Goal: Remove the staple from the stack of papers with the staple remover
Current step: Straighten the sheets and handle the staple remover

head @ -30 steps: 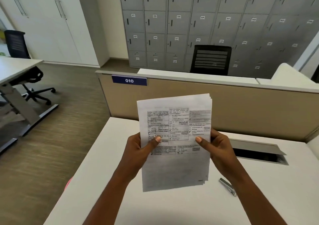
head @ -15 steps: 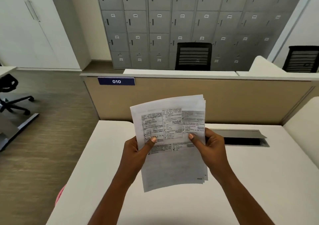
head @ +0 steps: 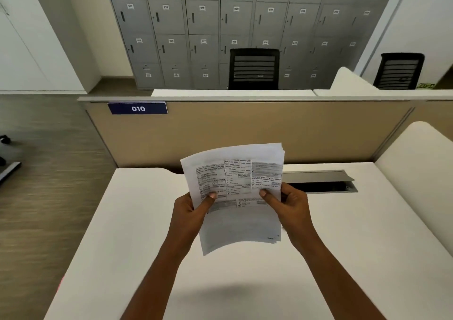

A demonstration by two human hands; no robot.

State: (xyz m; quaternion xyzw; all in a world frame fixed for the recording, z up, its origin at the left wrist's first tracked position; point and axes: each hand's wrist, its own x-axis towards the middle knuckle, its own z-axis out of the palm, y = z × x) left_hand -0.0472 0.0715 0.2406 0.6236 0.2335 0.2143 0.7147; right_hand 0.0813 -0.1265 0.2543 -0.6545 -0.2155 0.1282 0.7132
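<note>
A stack of printed white papers point(head: 239, 197) is held upright above the white desk point(head: 122, 246). My left hand point(head: 190, 211) grips its left edge, thumb on the front sheet. On the right edge sits my right hand point(head: 291, 207), thumb also on the front. The sheets fan slightly at the top right corner. No staple can be made out on the stack. The staple remover is out of sight in this view.
A grey cable tray with an open flap point(head: 321, 182) is set into the desk behind the papers. A beige partition point(head: 245, 133) with a blue "010" label point(head: 137, 108) borders the desk's far side. Black chairs point(head: 253, 69) and grey lockers stand beyond.
The view has swung right and the papers now sit lower against the partition. A metal tool that lay on the desk by my right forearm is no longer seen.
</note>
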